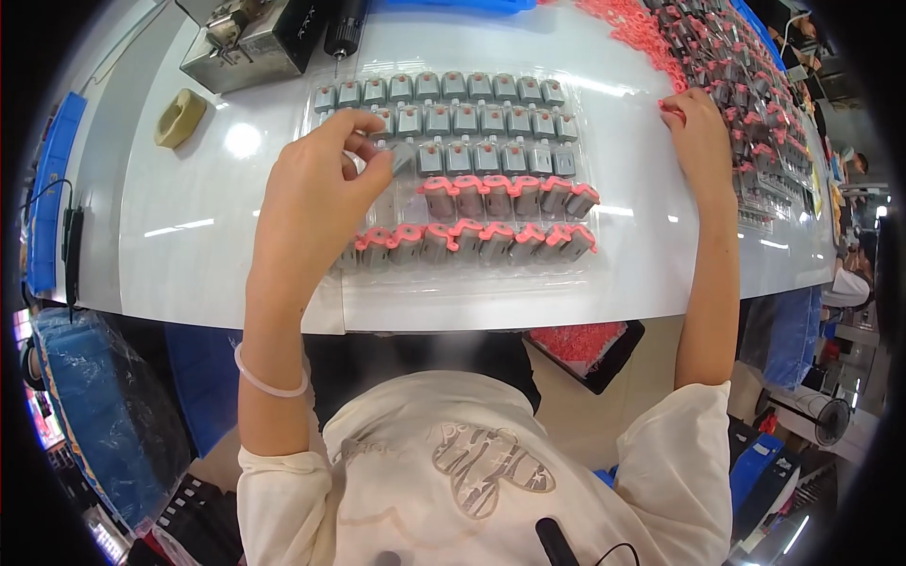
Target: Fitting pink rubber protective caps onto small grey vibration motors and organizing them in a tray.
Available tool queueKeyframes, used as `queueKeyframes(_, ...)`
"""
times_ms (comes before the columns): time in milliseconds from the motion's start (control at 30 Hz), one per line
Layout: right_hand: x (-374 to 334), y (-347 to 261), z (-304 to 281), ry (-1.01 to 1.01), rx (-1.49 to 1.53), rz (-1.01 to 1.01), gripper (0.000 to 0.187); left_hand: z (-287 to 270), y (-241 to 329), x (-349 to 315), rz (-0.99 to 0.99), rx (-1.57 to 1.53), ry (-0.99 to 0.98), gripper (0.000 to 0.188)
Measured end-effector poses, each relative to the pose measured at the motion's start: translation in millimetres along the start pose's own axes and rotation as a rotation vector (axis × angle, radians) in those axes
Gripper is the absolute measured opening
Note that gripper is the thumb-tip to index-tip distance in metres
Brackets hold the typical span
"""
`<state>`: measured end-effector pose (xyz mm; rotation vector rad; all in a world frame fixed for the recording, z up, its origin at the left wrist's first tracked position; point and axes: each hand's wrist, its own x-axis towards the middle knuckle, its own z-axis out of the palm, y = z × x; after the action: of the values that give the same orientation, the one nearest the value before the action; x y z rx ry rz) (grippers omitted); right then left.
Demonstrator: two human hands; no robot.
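My left hand (321, 184) is closed over the left part of a clear plastic tray (383, 209), its thumb and fingers pinching a small grey motor (404, 157). Rows of similar small motors (458, 158) fill the far part of this tray, with bare metal casings. In the two nearer rows, motors capped with pink plastic pieces (469, 186) lean at a tilt. Off to the right, my right hand (700, 141) has its thumb and forefinger together on a small pink plastic piece (663, 105), beside the loose pink heap.
Loose pink pieces (623, 26) lie heaped at the far right. Stacked trays of pink-capped motors (746, 104) stand beyond my right hand. At the far left are a metal fixture (250, 47), an electric screwdriver (343, 36) and a tan ring-shaped block (180, 119).
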<state>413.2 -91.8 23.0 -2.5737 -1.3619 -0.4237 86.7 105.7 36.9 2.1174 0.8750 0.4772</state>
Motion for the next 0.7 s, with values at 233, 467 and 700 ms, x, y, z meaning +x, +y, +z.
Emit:
queueKeyframes(233,8.3,6.8,9.3,0.091,-0.063,-0.108,0.015,0.9,3.4,-5.4,0.118,0.187,-0.041,0.024)
queueKeyframes(467,9.1,12.5,8.5,0.01,0.142,-0.038,0.016,-7.3,-8.0,-11.8,0.208,0.14,0.019,0.019)
queueKeyframes(700,11.5,13.1,13.7,-0.014,0.2,0.116,0.019,-23.5,-10.1,-59.5,0.156,-0.582,0.065,0.02)
